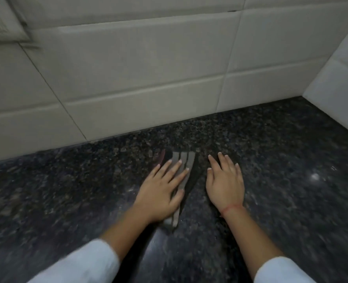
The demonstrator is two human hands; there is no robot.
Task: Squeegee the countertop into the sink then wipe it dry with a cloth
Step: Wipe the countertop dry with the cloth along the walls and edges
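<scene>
A dark speckled granite countertop [271, 180] fills the lower half of the head view. My left hand [161, 190] lies flat, fingers spread, pressing on a grey striped cloth [184, 162] that sticks out beyond the fingertips and under the palm. A reddish edge of the cloth shows at its far left. My right hand [226, 180] rests flat on the bare counter just right of the cloth, fingers together, holding nothing. No squeegee and no sink are in view. The picture is blurred by motion.
A wall of pale rectangular tiles [128, 78] rises behind the counter. A second tiled wall [342, 78] closes the corner at the right. A framed fixture [3, 21] shows at the top left. A light glints on the counter at the right.
</scene>
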